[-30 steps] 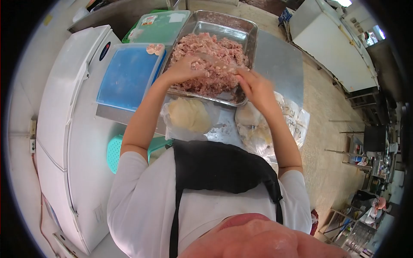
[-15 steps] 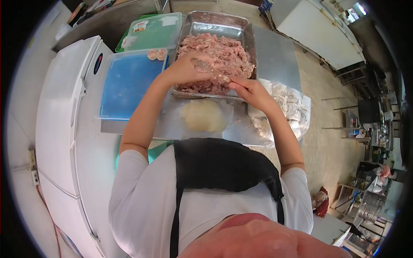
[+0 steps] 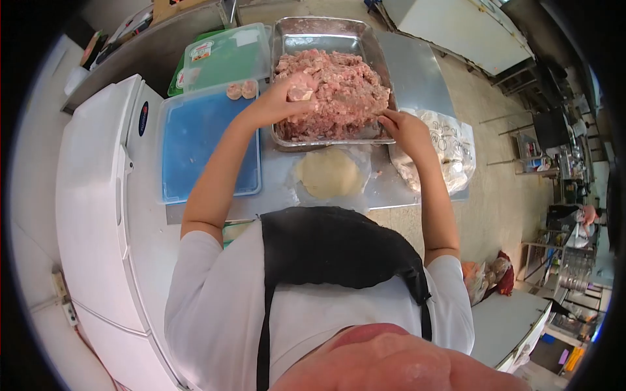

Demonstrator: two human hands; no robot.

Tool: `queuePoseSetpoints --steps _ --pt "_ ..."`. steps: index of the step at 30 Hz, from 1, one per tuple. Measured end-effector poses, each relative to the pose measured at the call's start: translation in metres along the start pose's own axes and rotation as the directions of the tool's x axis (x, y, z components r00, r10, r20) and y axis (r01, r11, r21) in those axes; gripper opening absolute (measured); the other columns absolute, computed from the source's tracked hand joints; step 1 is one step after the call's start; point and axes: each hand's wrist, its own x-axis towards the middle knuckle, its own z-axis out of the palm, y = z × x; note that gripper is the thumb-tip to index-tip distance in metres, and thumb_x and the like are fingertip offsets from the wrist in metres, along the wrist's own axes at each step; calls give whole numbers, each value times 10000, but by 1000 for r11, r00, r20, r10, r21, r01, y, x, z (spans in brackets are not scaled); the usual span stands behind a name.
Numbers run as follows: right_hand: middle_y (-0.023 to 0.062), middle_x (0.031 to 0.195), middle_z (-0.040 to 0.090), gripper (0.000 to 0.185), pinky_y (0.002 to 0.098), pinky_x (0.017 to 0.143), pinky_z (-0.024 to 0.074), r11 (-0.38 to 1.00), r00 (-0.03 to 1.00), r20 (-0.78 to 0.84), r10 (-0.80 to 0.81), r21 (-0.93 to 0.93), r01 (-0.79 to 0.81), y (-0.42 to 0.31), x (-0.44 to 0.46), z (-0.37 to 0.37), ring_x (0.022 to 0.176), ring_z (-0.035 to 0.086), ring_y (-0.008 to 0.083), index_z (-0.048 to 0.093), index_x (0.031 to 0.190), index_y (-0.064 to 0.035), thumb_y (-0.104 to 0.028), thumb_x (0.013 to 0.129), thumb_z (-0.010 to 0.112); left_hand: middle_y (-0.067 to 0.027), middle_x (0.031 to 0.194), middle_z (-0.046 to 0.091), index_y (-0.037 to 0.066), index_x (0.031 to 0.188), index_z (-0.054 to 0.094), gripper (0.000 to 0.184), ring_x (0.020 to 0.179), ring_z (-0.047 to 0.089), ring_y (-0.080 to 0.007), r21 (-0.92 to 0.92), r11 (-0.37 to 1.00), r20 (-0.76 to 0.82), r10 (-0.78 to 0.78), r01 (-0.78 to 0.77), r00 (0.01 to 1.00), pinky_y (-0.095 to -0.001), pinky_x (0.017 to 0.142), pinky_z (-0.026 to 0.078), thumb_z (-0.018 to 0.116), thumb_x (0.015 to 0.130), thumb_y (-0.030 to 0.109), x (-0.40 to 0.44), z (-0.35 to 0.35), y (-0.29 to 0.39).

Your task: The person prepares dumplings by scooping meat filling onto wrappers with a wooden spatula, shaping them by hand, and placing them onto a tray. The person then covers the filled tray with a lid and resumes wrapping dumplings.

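My left hand is curled around a small pale wrapper with meat, over the left part of a metal tray. Ground meat is heaped in this tray. At the tray's right edge my right hand is closed in a pinch; what its fingers grip is too small to make out. Pale round wrappers lie on clear plastic in front of the tray. Two small filled pieces sit at the top edge of a blue tray.
Behind the blue tray are a green board and clear lid. A plastic bag with handwriting lies on the metal table at right. A white freezer stands at left, a white cabinet at far right. Another person is in the distance.
My right hand has moved away from my left, to the tray's right edge. My left hand has turned, showing the wrapper with meat. The camera view has shifted.
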Motion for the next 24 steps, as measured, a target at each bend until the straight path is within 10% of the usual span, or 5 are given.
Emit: queuePoseSetpoints --steps 6,9,15,20,24 --pt "144 781 681 341 436 663 521 956 962 137 -238 -140 257 -46 21 20 773 670 331 703 819 -82 -378 909 559 21 792 610 53 1181 613 437 570 491 -53 43 998 -72 51 -48 996 -228 466 410 767 822 249 -6 -11 9" --pt "141 724 678 344 432 621 531 889 947 136 -292 -326 321 -83 43 60 722 686 313 709 771 -69 -357 896 569 -148 1030 660 -7 1093 646 469 761 631 -127 157 980 -143 -98 121 985 -274 630 507 790 785 317 -7 -11 23" --pt "136 737 684 349 439 632 533 890 911 233 -340 -233 392 -103 32 65 748 686 316 722 807 -71 -359 906 551 -181 1132 634 -32 1179 561 620 1049 602 -257 355 918 -171 251 -178 953 -371 923 458 761 790 407 -4 -17 -19" --pt "147 772 679 388 455 675 522 970 943 227 -242 80 230 -50 32 42 798 669 325 724 853 -89 -420 914 531 -140 1182 616 16 1230 531 604 947 637 -248 279 960 -107 44 -13 993 -350 841 498 762 794 364 -1 -23 -32" --pt "154 764 671 399 456 705 514 927 932 314 -180 -261 268 -56 35 13 788 656 344 728 852 -82 -416 926 521 -138 1117 639 43 1206 561 534 873 656 -212 168 982 -121 109 -88 987 -322 715 522 764 796 318 -3 -26 -32"
